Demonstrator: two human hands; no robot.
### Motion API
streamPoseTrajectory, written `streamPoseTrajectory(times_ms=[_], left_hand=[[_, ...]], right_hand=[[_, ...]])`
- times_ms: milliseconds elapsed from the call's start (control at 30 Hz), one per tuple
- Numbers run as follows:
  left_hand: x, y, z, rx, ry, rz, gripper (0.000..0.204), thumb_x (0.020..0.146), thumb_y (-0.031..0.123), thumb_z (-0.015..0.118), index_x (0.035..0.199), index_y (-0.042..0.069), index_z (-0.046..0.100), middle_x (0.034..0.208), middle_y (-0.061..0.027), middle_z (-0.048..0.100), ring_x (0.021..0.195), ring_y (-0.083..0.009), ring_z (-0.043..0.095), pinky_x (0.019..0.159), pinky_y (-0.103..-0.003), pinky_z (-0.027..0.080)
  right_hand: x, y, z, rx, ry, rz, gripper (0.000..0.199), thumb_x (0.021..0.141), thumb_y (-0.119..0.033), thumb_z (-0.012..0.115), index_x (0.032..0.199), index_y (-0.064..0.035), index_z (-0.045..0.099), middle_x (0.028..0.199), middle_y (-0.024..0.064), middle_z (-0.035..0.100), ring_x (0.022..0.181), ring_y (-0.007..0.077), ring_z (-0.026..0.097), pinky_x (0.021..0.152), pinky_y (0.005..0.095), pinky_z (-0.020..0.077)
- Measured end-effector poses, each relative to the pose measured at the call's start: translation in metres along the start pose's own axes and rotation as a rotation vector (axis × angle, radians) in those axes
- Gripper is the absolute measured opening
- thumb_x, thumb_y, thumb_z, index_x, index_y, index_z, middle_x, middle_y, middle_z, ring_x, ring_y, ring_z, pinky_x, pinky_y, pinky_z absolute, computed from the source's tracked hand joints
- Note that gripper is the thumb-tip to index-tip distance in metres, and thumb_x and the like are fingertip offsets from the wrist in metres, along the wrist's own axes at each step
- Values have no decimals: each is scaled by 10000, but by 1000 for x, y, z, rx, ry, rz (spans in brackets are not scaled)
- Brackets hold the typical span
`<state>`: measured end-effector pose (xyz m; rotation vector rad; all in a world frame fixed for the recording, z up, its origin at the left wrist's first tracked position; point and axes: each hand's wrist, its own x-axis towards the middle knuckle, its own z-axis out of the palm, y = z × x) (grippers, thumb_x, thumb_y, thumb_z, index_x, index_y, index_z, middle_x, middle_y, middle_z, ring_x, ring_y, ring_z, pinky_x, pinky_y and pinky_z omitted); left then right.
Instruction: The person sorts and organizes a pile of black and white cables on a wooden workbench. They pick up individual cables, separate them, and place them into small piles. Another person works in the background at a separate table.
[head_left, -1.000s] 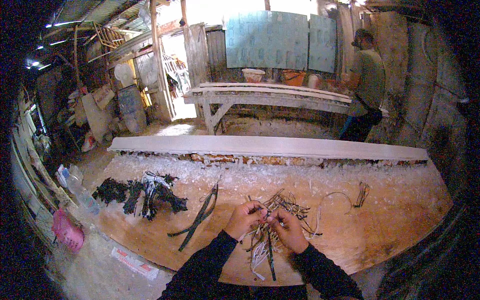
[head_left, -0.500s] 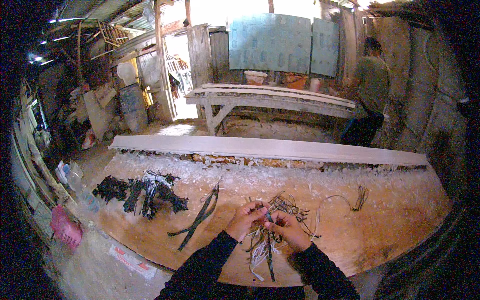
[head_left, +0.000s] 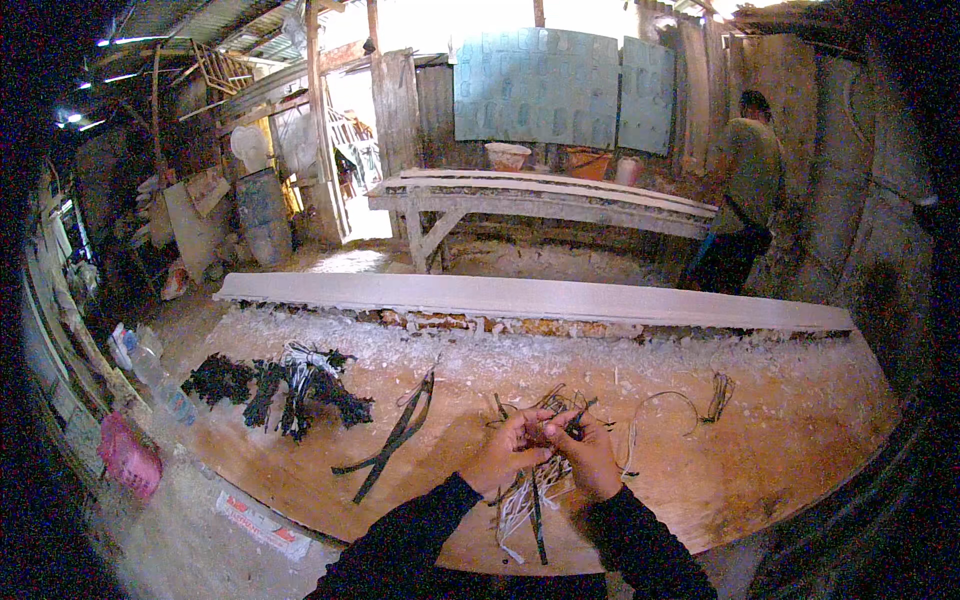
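My left hand point(head_left: 503, 452) and my right hand point(head_left: 592, 458) meet over the wooden tabletop, fingertips pinched together around a dark strip point(head_left: 537, 525). One end pokes up past my right fingers; a length hangs below toward the near edge. Both hands are closed, and the exact crossing of the strip is hidden by the fingers. Under them lies a loose tangle of white cords point(head_left: 515, 515), with thin dark strands showing beyond. Left of my hands, a long dark strap point(head_left: 400, 435) lies folded and crossed. Farther left are bundles of black cords point(head_left: 310, 390), with some white strands among them.
A long white board point(head_left: 540, 298) spans the table's far side, with white flakes before it. A thin cord bundle point(head_left: 718, 398) lies at right. Beyond stand a white-topped bench point(head_left: 550, 195) and a person point(head_left: 745, 190). A pink bag point(head_left: 130, 455) sits at lower left.
My fingers have shifted around the dark strip, the right hand turning upward so an end now sticks up beside it. The person in the back has turned slightly.
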<state>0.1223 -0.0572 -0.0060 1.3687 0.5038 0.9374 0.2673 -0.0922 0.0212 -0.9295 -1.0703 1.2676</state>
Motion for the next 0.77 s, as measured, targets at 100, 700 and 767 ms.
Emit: streamPoseTrajectory(times_ms=[100, 700, 767], left_hand=[[2, 3, -6, 93, 2, 0, 458, 751, -12, 595, 1170, 39, 416, 980, -38, 540, 851, -119, 532, 749, -255, 460], [7, -4, -26, 371, 411, 224, 195, 734, 60, 630, 922, 39, 580, 810, -17, 568, 762, -100, 549, 663, -232, 449], [7, -7, -26, 390, 434, 232, 197, 730, 75, 641, 916, 41, 583, 810, -19, 574, 773, -101, 553, 669, -236, 450]], right_hand=[[2, 4, -2, -15, 0, -28, 115, 772, -145, 637, 824, -75, 562, 803, 24, 583, 715, 128, 546, 663, 253, 446], [-5, -20, -3, 409, -181, -14, 292, 824, -136, 552, 1096, -35, 522, 906, 71, 583, 841, 191, 556, 807, 297, 431], [-4, -16, -9, 376, -239, -24, 349, 821, -154, 563, 1141, -35, 492, 988, 90, 581, 935, 189, 543, 821, 296, 429]])
